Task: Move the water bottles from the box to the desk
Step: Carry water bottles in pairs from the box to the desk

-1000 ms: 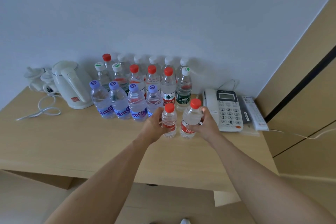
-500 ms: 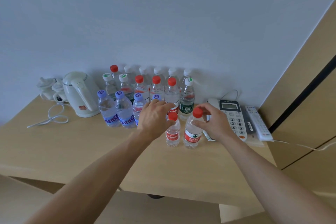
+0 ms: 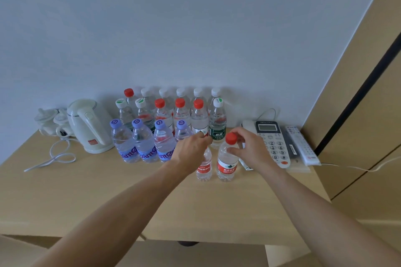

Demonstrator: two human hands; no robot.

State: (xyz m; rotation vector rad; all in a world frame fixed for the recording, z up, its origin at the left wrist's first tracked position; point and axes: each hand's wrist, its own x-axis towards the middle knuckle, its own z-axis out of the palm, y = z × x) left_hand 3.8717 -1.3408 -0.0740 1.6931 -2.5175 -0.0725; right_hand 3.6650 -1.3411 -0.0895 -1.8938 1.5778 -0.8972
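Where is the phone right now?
The phone sits on the desk at the right, between the right hand and the remote control.

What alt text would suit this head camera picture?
Two bare hands set two small red-labelled water bottles upright on a wooden desk, in front of rows of bottles; a kettle stands left, a phone right.

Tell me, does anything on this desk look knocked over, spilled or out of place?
Nothing stands out. Every bottle stands upright and capped, with no water on the desk. The two front bottles stand under the left hand and right hand. The kettle is upright too.
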